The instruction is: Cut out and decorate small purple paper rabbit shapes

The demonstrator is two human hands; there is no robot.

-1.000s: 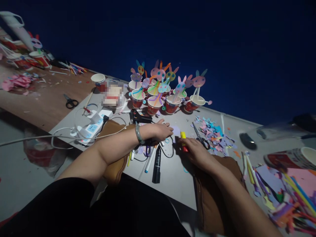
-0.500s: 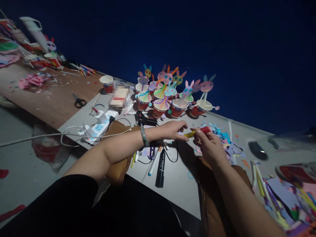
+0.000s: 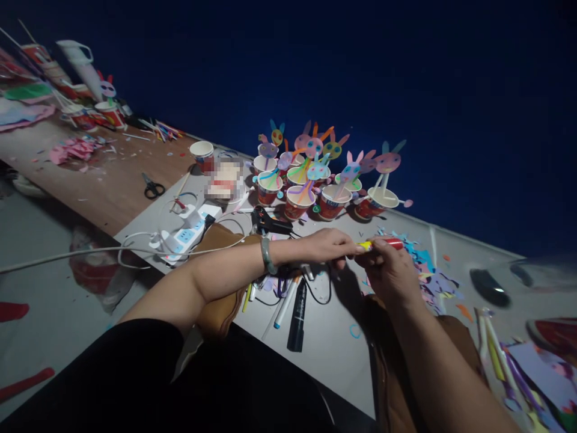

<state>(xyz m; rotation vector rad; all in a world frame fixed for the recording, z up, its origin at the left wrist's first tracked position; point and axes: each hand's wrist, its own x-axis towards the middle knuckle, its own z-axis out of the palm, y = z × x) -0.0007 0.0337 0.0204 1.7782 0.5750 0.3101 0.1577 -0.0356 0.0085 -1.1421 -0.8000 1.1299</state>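
My right hand (image 3: 394, 273) pinches a slim yellow-and-red tube (image 3: 393, 243), red end pointing right; whether it is a marker or a glue tube I cannot make out. The fingertips of my left hand (image 3: 336, 245) close on its yellow end. Below the left wrist lie a thick black marker (image 3: 296, 319) and a white pen with a blue tip (image 3: 283, 311). A black glue gun (image 3: 273, 222) rests just beyond my left forearm. Behind my hands stand several red paper cups (image 3: 334, 203) holding paper rabbit faces (image 3: 388, 162) on bent sticks.
A white power strip (image 3: 189, 234) with cables sits on the table left of my forearm. Scissors (image 3: 154, 188) lie on the brown table. Blue and purple paper scraps (image 3: 419, 255) are beyond my right hand, with a dark computer mouse (image 3: 490, 287) farther right.
My left hand has moved right and its fingers have closed on the yellow end of the tube. The whole view has shifted slightly.
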